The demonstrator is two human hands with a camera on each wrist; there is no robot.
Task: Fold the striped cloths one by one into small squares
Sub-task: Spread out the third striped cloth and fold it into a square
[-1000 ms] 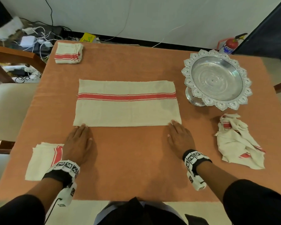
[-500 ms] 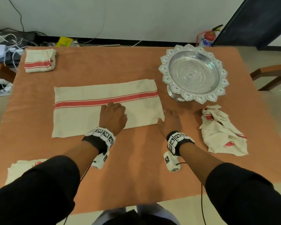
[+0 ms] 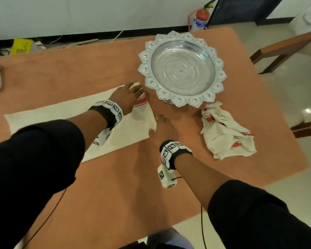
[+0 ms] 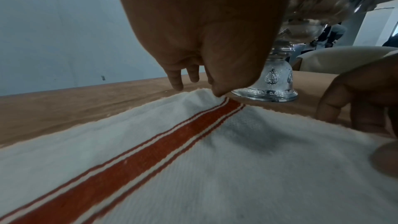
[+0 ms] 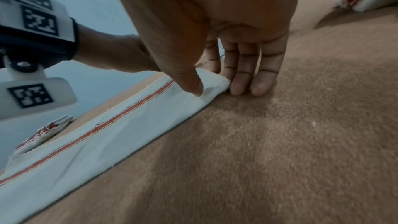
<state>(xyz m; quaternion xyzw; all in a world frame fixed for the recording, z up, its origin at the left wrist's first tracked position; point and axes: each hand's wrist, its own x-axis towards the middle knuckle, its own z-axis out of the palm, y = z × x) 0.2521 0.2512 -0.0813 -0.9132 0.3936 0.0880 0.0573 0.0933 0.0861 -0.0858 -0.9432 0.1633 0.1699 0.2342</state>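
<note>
Both hands have moved to the right end of the striped cloth: the left hand has crossed over from the near left corner to the far right corner, and the right hand has stayed at the near right corner. Already folded into a long band, this cloth lies flat on the brown table, its long axis and red stripe running left to right. It looks light, soft and limp, so it is probably best lifted by these two right corners. In the left wrist view the thumb presses the hem by the stripe, fingers loosely extended. The right thumb and straight, closed fingers bracket the near corner. Just beyond stands a silver pedestal tray; a crumpled cloth waits to the right.
</note>
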